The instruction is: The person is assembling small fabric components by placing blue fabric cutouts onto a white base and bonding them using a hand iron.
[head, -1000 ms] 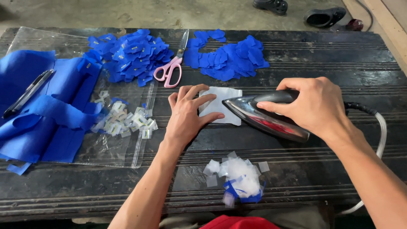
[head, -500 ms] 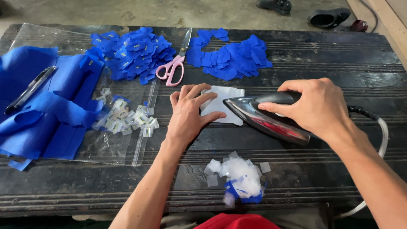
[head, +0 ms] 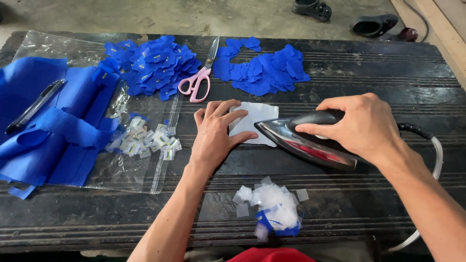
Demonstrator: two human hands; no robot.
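My left hand (head: pixel 216 133) lies flat with fingers spread on the left part of a white cloth piece (head: pixel 257 119) on the dark wooden table (head: pixel 398 68). My right hand (head: pixel 361 126) grips the black handle of a metal iron (head: pixel 303 140), whose tip rests on the right edge of that white piece. The iron's cord (head: pixel 429 145) loops off to the right.
Pink-handled scissors (head: pixel 196 82) lie behind my left hand between two heaps of small blue fabric pieces (head: pixel 150 65) (head: pixel 264 70). Blue cloth (head: pixel 46 131) with a black pen (head: pixel 34 106) and a clear plastic bag (head: pixel 136 160) of small white tabs lie left. White and blue scraps (head: pixel 274 206) sit near me.
The iron and my right hand have edged slightly rightward off the white piece. My left hand stays flat on it.
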